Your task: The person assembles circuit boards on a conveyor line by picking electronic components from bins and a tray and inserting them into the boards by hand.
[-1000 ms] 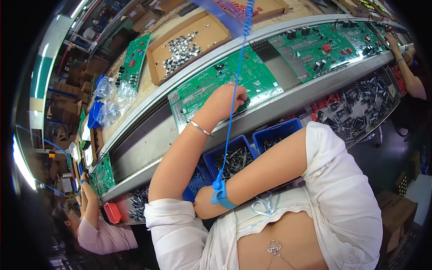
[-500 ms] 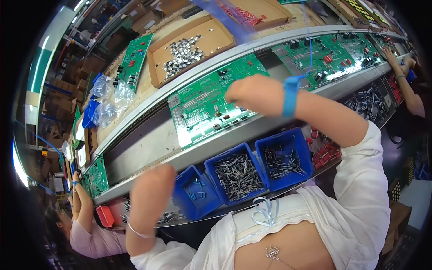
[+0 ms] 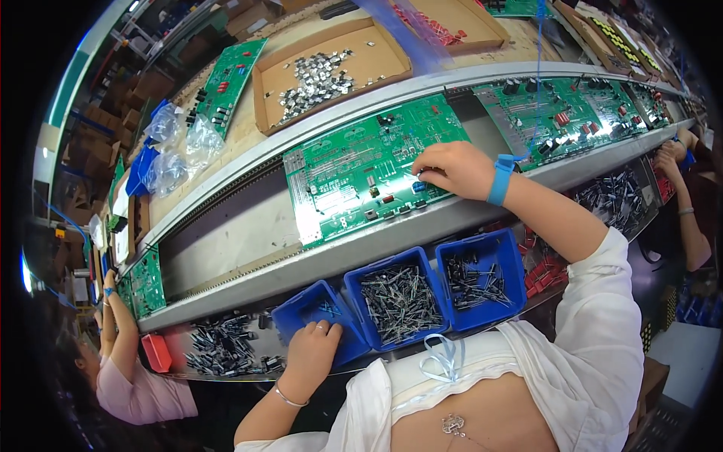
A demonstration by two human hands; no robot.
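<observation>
My right hand (image 3: 456, 170) is over a green circuit board (image 3: 343, 154) that sits in the metal rail. Its thumb and fingers are closed on a small blue component (image 3: 419, 186) at the board's near part. Below the rail, my left hand (image 3: 310, 351) is bent over the near edge of the left blue bin (image 3: 292, 310). Its fingers are curled and their tips are hidden, so whatever they hold does not show. A few small blue components (image 3: 329, 308) lie in that bin.
Two more blue bins, the middle bin (image 3: 355, 280) and right bin (image 3: 518, 256), hold leaded parts. Loose black parts (image 3: 226, 345) and red parts (image 3: 544, 273) flank them. A cardboard tray (image 3: 384, 59) lies beyond the rail (image 3: 248, 275). Co-workers' hands (image 3: 666, 162) are at the right.
My left hand has come down and right to the left bin. The right hand, blurred before, now shows sharply with its fingertips at the blue component. The view has shifted slightly.
</observation>
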